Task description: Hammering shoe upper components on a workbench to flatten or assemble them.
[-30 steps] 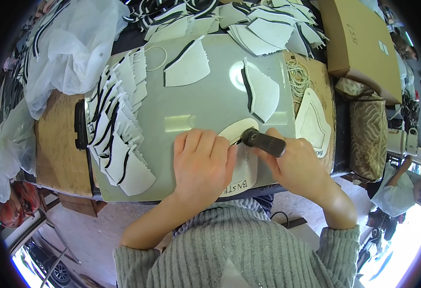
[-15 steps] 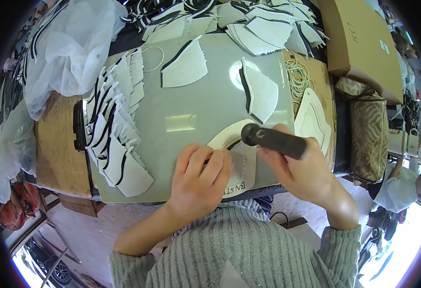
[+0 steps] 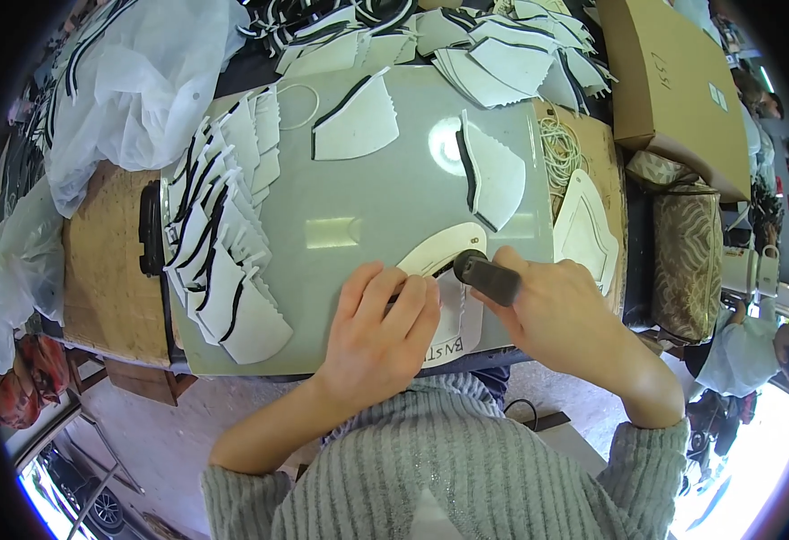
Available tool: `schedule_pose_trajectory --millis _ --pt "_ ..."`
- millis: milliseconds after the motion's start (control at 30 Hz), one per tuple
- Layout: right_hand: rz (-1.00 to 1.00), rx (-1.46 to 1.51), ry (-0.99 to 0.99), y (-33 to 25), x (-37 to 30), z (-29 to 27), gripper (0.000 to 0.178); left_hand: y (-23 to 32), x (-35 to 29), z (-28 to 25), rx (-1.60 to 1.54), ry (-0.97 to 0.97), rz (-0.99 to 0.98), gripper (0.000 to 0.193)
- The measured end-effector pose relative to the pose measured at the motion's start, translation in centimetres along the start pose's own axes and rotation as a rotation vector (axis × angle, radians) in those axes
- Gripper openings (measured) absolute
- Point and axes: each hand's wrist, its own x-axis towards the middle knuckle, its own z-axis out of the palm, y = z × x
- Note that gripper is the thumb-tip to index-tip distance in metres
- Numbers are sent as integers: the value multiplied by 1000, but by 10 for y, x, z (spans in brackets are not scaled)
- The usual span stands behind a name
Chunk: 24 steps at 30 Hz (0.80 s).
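My left hand (image 3: 378, 335) lies flat, fingers spread, on a white curved cut piece (image 3: 439, 252) near the front edge of the grey-green work board (image 3: 385, 202). My right hand (image 3: 564, 315) grips a dark cylindrical hand tool (image 3: 487, 276) whose tip rests on that same piece, just right of my left fingertips. Part of the piece is hidden under both hands.
A fanned row of white pieces with black edges (image 3: 219, 243) runs down the board's left side. Two single pieces (image 3: 358, 121) (image 3: 495, 171) lie further back. More pieces are piled at the far edge (image 3: 502, 49). Plastic bags (image 3: 143, 76) sit at left, a cardboard box (image 3: 678, 85) at right.
The tool in my right hand has tilted and shifted slightly along the white piece. My left hand has slid a little toward me, fingers staying on the piece.
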Motion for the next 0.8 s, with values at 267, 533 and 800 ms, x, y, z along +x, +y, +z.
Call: schedule_pose_trajectory --millis 267,533,800 --pt "-32 6 -6 3 4 3 16 1 1 0 15 9 11 27" --pt "-67 76 -10 1 3 12 20 1 4 0 37 43 41 24" --pt "-65 51 -11 -3 4 11 19 4 5 -6 -141 38 -179 21"
